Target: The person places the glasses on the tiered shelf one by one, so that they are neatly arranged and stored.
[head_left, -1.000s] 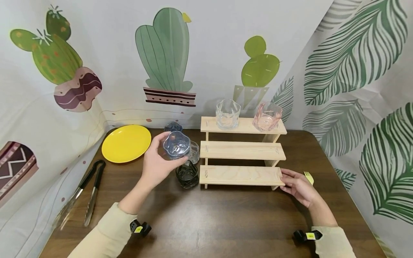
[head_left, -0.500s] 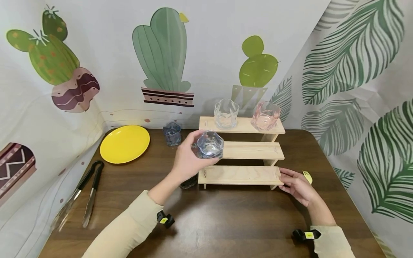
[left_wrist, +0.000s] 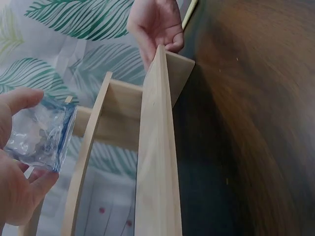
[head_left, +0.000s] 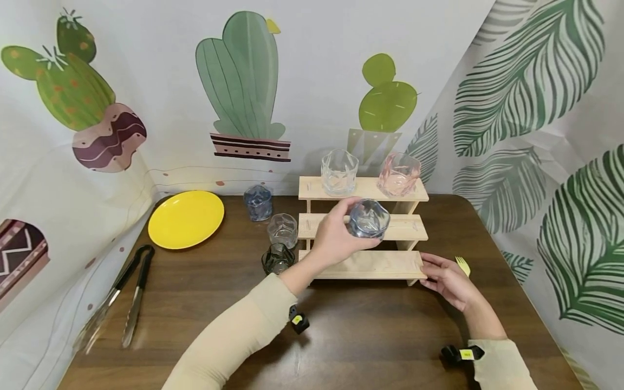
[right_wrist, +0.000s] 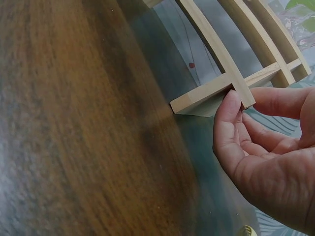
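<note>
My left hand grips a bluish drinking glass by its sides, thumb on one side and fingers on the other. The glass is held up in front of the middle tier of a three-step wooden display shelf. In the left wrist view, the glass appears beside the shelf boards. At the lowest board's right end, my right hand pinches the corner between thumb and fingers, as the right wrist view of that hand confirms. A clear glass and a pink glass stand on the top tier.
Left of the shelf stand another blue glass, a clear glass and a black glass. Farther left lie a yellow plate and black-handled tongs. A yellow fork lies beyond my right hand.
My left hand has carried the blue glass rightward from above the other glasses to the middle tier, uncovering them. The right hand keeps its hold on the shelf.
</note>
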The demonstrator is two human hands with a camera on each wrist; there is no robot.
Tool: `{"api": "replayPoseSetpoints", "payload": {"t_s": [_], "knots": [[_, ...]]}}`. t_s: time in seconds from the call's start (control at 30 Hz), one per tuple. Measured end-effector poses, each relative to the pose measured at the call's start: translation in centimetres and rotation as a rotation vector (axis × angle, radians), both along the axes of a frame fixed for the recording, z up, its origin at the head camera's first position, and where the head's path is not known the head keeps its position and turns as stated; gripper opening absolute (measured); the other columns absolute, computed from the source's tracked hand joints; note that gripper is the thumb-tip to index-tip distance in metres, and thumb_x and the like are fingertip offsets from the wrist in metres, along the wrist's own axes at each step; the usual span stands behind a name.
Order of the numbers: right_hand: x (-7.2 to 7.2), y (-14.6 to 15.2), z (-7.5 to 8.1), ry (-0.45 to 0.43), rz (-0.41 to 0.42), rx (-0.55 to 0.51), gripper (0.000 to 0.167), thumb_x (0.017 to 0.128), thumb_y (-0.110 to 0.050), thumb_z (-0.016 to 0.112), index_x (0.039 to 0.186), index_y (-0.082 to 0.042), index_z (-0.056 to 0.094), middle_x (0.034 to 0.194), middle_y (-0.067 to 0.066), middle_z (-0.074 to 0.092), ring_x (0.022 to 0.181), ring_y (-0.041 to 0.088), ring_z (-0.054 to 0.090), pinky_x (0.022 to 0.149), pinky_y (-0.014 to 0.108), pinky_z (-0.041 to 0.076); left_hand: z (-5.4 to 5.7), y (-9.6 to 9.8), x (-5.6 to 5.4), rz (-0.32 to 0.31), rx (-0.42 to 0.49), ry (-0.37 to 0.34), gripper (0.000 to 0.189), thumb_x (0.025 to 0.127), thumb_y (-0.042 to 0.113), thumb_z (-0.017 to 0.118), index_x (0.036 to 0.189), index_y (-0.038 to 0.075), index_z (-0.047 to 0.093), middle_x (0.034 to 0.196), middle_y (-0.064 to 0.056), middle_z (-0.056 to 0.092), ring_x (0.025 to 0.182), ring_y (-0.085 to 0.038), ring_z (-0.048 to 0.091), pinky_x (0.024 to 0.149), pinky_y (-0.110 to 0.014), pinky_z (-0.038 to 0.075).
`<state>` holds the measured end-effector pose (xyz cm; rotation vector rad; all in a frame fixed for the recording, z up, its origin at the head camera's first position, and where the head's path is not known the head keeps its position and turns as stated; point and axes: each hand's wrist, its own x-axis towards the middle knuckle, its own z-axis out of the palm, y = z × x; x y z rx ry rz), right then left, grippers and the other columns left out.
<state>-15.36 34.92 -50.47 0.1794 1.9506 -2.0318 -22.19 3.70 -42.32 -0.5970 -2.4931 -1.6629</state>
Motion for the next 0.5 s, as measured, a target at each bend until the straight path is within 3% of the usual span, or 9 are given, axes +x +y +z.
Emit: {"api": "replayPoseSetpoints", "payload": {"t_s": [0.2, 0.5], "knots": [[0.0, 0.1, -0.1, -0.001, 0.005, -0.013, 0.069, 0.107, -0.008, 0.054, 0.157, 0.016, 0.014, 0.118, -0.004, 0.063, 0.101, 0.01, 0.067, 0.083, 0.027, 0.058, -0.3, 3.0, -0.5, 0.017, -0.043, 0.031, 0.095, 0.065, 0.034, 0.101, 0.146, 0.024, 0.053, 0.132, 0.006, 0.064, 0.108, -0.01, 0.062, 0.088, -0.03, 0.052], [0.0, 0.1, -0.1, -0.004, 0.006, -0.012, 0.069, 0.107, -0.008, 0.055, 0.157, 0.016, 0.014, 0.118, -0.005, 0.064, 0.101, 0.01, 0.067, 0.083, 0.028, 0.058, -0.5, 5.8, -1.3, -0.027, -0.095, 0.06, 0.093, 0.069, 0.032, 0.099, 0.148, 0.018, 0.051, 0.135, 0.0, 0.063, 0.117, -0.013, 0.061, 0.096, -0.027, 0.05]]}}
